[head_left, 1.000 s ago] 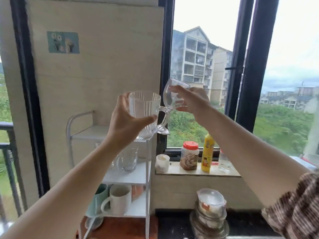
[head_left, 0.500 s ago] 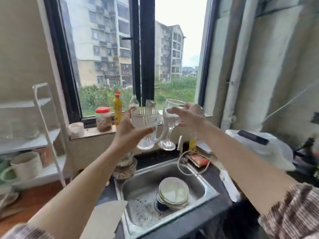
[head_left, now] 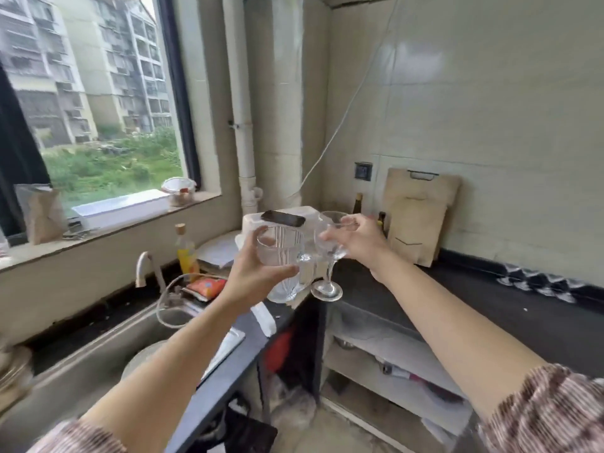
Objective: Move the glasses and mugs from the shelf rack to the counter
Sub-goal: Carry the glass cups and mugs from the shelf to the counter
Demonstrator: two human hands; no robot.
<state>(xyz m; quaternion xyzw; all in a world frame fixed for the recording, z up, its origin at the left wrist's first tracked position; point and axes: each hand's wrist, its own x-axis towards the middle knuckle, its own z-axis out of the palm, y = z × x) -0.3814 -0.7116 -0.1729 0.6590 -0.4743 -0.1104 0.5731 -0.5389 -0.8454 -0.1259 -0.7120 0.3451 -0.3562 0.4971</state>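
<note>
My left hand (head_left: pixel 251 276) grips a clear ribbed glass mug (head_left: pixel 281 256) around its body, held in the air above the counter's corner. My right hand (head_left: pixel 356 240) holds a clear stemmed wine glass (head_left: pixel 327 256) by its bowl, with the foot hanging just right of the mug. Both glasses hover side by side, almost touching, over the near edge of the dark counter (head_left: pixel 457 299). The shelf rack is out of view.
A wooden cutting board (head_left: pixel 420 214) leans on the tiled wall, with dark bottles (head_left: pixel 358 204) beside it. A phone (head_left: pixel 282 218) lies on a white container. The sink (head_left: pixel 108 351) and faucet (head_left: pixel 145 266) are at left. A patterned cloth (head_left: pixel 542 282) lies on the counter at right.
The view has swung right, from the shelf rack past the sink to the dark counter. Both hands carried the mug and the wine glass along, lower than before.
</note>
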